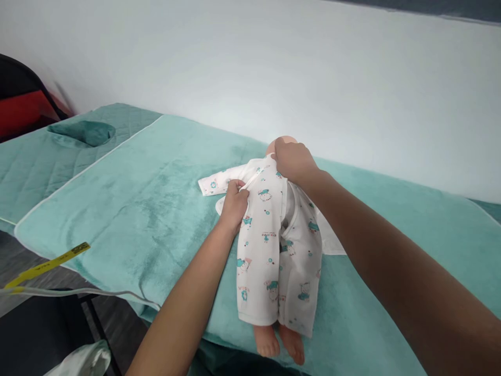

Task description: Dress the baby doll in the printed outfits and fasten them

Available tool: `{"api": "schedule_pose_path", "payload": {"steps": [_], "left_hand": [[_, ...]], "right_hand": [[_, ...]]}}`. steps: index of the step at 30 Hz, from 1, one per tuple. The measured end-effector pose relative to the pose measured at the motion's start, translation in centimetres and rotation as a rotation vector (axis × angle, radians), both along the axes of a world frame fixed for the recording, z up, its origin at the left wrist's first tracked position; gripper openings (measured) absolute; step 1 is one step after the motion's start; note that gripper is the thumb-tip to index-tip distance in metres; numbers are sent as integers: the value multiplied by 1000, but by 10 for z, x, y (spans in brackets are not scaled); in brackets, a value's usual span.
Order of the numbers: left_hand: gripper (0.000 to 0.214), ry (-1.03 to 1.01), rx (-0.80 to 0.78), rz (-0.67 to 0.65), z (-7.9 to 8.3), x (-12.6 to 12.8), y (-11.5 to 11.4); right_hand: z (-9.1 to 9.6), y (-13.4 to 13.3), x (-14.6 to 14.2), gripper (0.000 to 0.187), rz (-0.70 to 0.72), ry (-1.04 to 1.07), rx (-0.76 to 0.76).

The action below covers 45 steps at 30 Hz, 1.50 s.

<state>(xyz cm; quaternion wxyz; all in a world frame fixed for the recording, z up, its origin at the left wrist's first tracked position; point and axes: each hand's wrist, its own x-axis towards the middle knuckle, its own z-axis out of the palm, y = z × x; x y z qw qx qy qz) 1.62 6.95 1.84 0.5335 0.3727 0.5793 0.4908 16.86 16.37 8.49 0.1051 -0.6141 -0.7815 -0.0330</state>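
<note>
A baby doll (278,339) lies on its back on a teal towel (129,209), feet toward me, head far. It wears a white printed romper (270,250) with small cartoon figures, open down the front. My left hand (234,204) pinches the romper's left front edge near the chest. My right hand (294,161) is closed on the fabric at the collar, just below the doll's head (285,140). One sleeve (219,181) lies spread out to the left.
The towel covers a padded table with a quilted teal cover (35,162) and a face hole (84,133) at the far left. A white wall runs behind. A yellow tape (50,263) and a clear bag (82,360) sit at the lower left.
</note>
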Motion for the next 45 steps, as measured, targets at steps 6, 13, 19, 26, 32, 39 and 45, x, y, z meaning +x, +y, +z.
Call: {"api": "schedule_pose_path", "payload": {"steps": [6, 13, 19, 26, 32, 39, 45], "left_hand": [[19, -10, 90, -9, -5, 1, 1], [24, 45, 200, -36, -17, -2, 6], [35, -31, 193, -61, -16, -1, 5], [40, -25, 196, -74, -14, -1, 3], [37, 1, 204, -64, -15, -1, 4], [40, -21, 205, -74, -15, 0, 2], [41, 13, 208, -77, -13, 0, 2]], "right_hand": [[1, -3, 8, 12, 16, 24, -30], [7, -12, 34, 15, 121, 332, -205], [11, -12, 46, 9, 83, 350, -205], [-1, 0, 26, 13, 19, 108, -16], [-5, 0, 22, 10, -7, 190, 8], [-18, -29, 42, 14, -44, 729, 28], [-29, -47, 78, 24, -98, 818, -65]]}}
